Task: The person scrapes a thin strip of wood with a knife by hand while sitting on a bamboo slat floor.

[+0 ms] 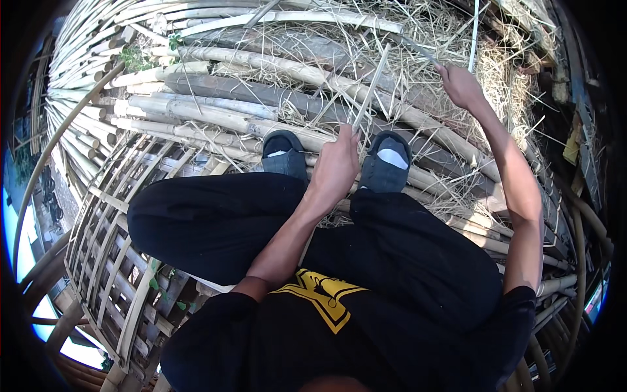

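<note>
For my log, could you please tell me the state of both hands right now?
Left hand: closed, holding a pale, thin strip.
Right hand: closed, holding a slim, grey, blade-like tool.

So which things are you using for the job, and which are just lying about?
In use:
- pale strip, held in the left hand
- thin grey tool, maybe a knife, held in the right hand

Just lying about, it seems:
- bamboo poles
- straw-like shavings
- slatted lattice at the left
</note>
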`<action>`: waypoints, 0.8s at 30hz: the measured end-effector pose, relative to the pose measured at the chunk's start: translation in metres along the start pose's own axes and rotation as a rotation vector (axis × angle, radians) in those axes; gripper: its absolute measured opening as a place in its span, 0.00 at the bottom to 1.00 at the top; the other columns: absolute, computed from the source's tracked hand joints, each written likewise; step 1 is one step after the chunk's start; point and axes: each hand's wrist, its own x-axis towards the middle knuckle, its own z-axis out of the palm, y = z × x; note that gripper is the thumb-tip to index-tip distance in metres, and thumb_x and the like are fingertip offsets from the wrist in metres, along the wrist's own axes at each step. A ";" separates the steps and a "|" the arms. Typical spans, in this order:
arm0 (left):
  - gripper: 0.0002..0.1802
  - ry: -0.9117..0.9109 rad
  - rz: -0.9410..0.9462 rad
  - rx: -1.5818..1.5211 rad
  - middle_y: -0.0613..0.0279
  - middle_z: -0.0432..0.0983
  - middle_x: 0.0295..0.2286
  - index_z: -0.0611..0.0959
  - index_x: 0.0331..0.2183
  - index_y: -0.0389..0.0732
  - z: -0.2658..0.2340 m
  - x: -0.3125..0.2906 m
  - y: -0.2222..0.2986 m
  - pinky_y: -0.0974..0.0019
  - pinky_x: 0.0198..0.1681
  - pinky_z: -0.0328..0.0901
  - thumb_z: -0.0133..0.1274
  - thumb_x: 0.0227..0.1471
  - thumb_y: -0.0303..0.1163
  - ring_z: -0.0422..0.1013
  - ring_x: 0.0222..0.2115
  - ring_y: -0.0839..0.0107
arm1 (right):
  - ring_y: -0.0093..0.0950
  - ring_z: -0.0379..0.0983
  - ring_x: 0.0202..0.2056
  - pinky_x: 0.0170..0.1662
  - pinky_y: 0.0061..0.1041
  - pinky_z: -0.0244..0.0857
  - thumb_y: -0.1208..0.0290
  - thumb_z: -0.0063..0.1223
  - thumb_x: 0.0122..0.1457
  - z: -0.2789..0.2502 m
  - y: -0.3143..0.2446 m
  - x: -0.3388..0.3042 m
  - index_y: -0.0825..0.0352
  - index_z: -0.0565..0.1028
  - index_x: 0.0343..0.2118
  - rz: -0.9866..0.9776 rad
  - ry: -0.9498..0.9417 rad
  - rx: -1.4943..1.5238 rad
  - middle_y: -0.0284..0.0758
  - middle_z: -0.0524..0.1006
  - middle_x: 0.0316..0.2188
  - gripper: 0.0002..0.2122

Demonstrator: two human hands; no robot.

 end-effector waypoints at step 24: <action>0.13 0.066 -0.050 0.001 0.38 0.69 0.16 0.71 0.28 0.31 -0.007 0.014 -0.002 0.47 0.23 0.59 0.43 0.61 0.32 0.68 0.21 0.39 | 0.49 0.72 0.23 0.31 0.45 0.66 0.55 0.34 0.65 0.006 -0.100 -0.037 0.67 0.73 0.31 -0.307 -0.091 0.098 0.46 0.73 0.16 0.20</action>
